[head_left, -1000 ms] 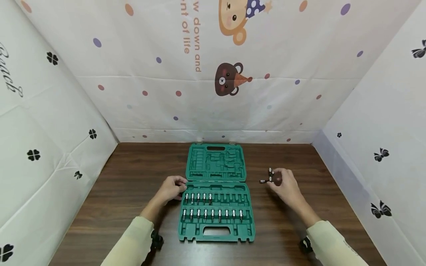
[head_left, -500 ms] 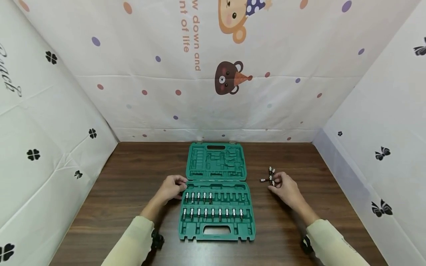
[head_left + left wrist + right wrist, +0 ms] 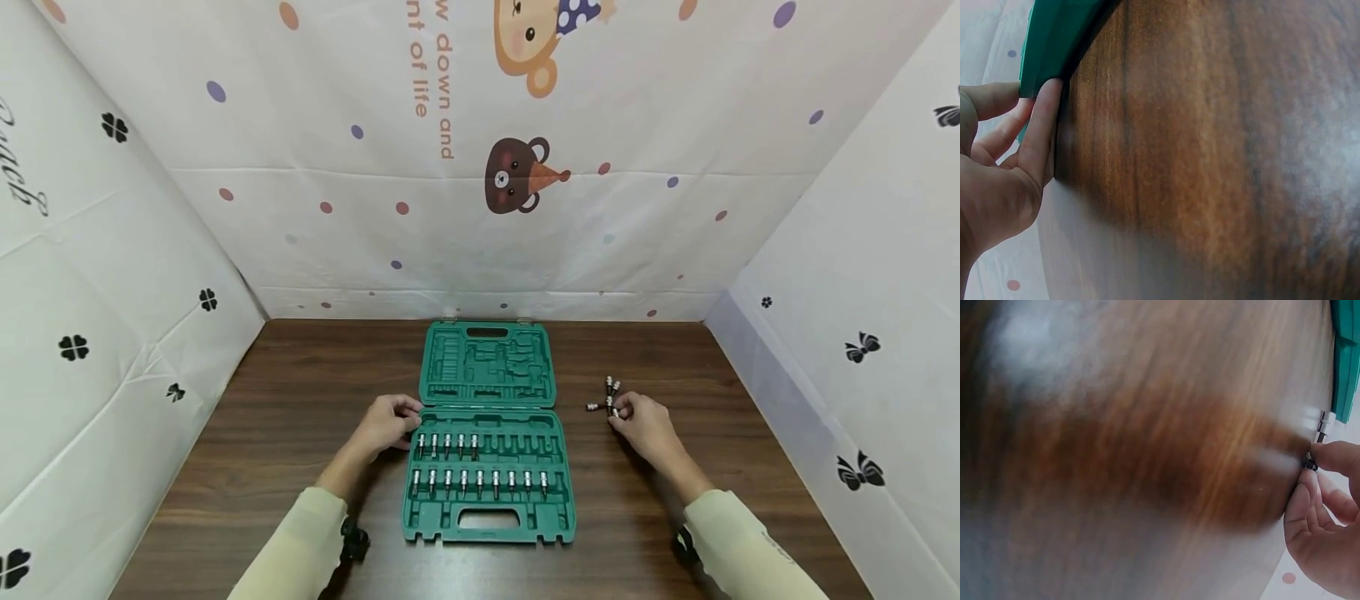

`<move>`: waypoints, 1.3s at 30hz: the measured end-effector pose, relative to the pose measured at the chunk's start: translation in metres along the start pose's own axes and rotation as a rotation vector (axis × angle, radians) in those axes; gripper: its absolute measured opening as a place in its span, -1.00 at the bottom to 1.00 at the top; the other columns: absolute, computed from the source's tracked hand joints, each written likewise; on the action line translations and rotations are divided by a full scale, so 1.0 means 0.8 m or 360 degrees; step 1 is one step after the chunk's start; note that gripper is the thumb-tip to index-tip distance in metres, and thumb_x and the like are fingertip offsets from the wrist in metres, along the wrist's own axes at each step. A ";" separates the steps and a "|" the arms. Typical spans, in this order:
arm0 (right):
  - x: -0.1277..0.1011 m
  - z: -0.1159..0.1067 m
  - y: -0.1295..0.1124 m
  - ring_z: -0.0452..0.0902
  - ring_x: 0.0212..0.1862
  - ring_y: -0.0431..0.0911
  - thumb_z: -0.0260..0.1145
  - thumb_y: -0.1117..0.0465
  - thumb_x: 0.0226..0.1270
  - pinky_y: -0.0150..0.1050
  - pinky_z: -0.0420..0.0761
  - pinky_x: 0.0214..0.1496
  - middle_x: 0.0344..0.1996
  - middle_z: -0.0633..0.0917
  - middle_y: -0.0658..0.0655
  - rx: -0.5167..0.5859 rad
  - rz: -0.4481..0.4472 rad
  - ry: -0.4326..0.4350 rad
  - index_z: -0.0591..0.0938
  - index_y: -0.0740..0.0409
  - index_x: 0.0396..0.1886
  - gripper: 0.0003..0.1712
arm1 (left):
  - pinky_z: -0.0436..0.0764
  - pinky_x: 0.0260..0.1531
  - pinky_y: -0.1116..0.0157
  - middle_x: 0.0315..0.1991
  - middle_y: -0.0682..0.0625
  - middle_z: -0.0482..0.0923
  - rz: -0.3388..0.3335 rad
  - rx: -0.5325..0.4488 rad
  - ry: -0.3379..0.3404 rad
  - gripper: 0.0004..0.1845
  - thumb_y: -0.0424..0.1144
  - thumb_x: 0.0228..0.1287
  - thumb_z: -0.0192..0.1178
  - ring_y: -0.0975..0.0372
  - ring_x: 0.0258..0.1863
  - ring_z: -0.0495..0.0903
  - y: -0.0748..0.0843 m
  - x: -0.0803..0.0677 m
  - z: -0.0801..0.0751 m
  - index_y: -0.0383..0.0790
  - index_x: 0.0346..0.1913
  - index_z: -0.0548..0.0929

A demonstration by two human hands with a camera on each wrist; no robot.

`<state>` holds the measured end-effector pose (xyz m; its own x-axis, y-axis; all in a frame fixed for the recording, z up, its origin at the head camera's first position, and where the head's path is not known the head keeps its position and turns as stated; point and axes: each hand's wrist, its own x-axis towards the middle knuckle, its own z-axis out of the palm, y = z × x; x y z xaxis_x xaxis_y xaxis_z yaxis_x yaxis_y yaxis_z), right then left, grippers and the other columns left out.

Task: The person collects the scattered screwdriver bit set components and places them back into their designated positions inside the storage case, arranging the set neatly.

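Note:
An open green tool case [image 3: 487, 527] lies at the table's centre, its lid [image 3: 487, 367] folded back. Two rows of bit sockets [image 3: 478, 482] stand in the tray. My left hand [image 3: 408, 417] rests against the case's left wall near the hinge; in the left wrist view its fingertips [image 3: 1047, 94] touch the green edge [image 3: 1054, 37]. To the right of the case lie a few loose bit sockets [image 3: 609, 388]. My right hand [image 3: 617, 412] pinches the nearest of them, seen between the fingertips [image 3: 1325, 453] in the right wrist view, still down at the tabletop.
The dark wooden table [image 3: 300, 400] is walled on three sides by white printed cloth [image 3: 480, 208]. Several slots at the right of the tray's upper row [image 3: 525, 446] hold nothing. Bare wood lies left of the case and in front of the right hand.
My right hand has drawn back a little toward me, and its fingertips have closed on the nearest loose bit socket. The left hand and the case have not moved.

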<state>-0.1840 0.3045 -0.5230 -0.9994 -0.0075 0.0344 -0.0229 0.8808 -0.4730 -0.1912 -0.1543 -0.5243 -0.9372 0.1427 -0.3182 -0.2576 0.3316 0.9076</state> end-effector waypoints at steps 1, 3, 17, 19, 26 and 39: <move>0.000 -0.001 0.000 0.59 -0.27 -0.02 0.47 0.28 0.29 0.04 0.62 -0.12 -0.35 0.67 0.13 0.0004 0.0007 -0.0003 0.66 0.29 -0.22 -0.81 | 0.79 -0.36 0.12 -0.12 -0.20 0.58 -0.0003 0.0003 0.0000 -0.79 -0.45 0.49 0.17 0.10 -0.22 0.63 0.000 0.000 0.000 -0.36 0.08 0.66; -0.001 -0.001 -0.001 0.60 -0.28 -0.03 0.46 0.28 0.30 0.01 0.63 -0.15 -0.35 0.69 0.12 0.0021 0.0035 -0.0017 0.66 0.28 -0.23 -0.83 | 0.79 -0.36 0.12 -0.12 -0.20 0.58 -0.0005 0.0006 0.0005 -0.79 -0.45 0.49 0.16 0.10 -0.22 0.63 0.000 0.000 0.000 -0.36 0.08 0.67; -0.003 -0.008 0.000 0.58 -0.29 -0.08 0.35 0.27 0.32 -0.13 0.58 -0.22 -0.32 0.72 0.08 0.0098 0.0141 -0.0085 0.67 0.23 -0.14 -0.84 | 0.79 -0.33 0.09 -0.11 -0.21 0.58 0.0006 0.0003 -0.0017 -0.80 -0.44 0.50 0.15 0.10 -0.20 0.63 0.001 -0.002 -0.001 -0.36 0.08 0.67; -0.004 -0.010 -0.002 0.55 -0.31 -0.09 0.31 0.28 0.30 -0.17 0.55 -0.23 -0.33 0.71 0.07 0.0107 0.0149 -0.0092 0.68 0.23 -0.12 -0.81 | 0.79 -0.33 0.10 -0.10 -0.21 0.57 0.0002 0.0011 -0.0013 -0.80 -0.44 0.50 0.15 0.09 -0.19 0.63 0.001 -0.002 -0.002 -0.36 0.08 0.67; -0.004 -0.021 -0.009 0.45 -0.32 -0.10 0.26 0.26 0.35 -0.22 0.44 -0.26 -0.32 0.65 0.05 0.0175 0.0114 -0.0150 0.66 0.18 -0.09 -0.81 | 0.80 -0.34 0.11 -0.11 -0.21 0.58 0.0005 0.0017 0.0003 -0.80 -0.45 0.49 0.15 0.10 -0.21 0.63 0.000 0.000 0.000 -0.36 0.07 0.67; -0.003 -0.029 -0.046 0.55 -0.19 -0.10 0.31 0.27 0.40 -0.24 0.55 -0.19 -0.22 0.69 0.07 0.0365 -0.0067 -0.0234 0.68 0.17 -0.06 -0.83 | 0.79 -0.36 0.11 -0.12 -0.20 0.58 0.0002 0.0013 0.0000 -0.80 -0.45 0.49 0.16 0.10 -0.21 0.63 0.000 0.000 0.000 -0.36 0.07 0.67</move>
<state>-0.1799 0.2829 -0.4856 -0.9902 -0.1250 -0.0619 -0.0531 0.7482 -0.6613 -0.1911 -0.1544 -0.5241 -0.9376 0.1429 -0.3169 -0.2545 0.3391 0.9057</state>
